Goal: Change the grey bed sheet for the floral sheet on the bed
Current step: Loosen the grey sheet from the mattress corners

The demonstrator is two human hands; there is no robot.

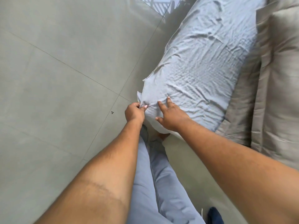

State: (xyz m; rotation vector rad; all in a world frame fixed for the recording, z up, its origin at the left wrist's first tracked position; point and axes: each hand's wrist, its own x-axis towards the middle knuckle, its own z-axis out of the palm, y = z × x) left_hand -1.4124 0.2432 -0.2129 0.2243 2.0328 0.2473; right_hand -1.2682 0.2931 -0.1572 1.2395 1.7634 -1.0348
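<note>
- While the left hand [134, 113] pinches a bunched corner of the one grey sheet [199, 65] between thumb and curled fingers, that sheet lies wrinkled over the bed's near corner and runs up and to the right.
- Right hand [171, 117]: fingers straight and spread, pressing flat on the sheet just beside the pinched corner.
- Beige bedding [278, 78]: layered folds touching the sheet's right side; the number of pieces cannot be told.
- Tiled floor [56, 78]: grey, on the left.
- Trouser legs [161, 183]: two, blue-grey, below the hands.
</note>
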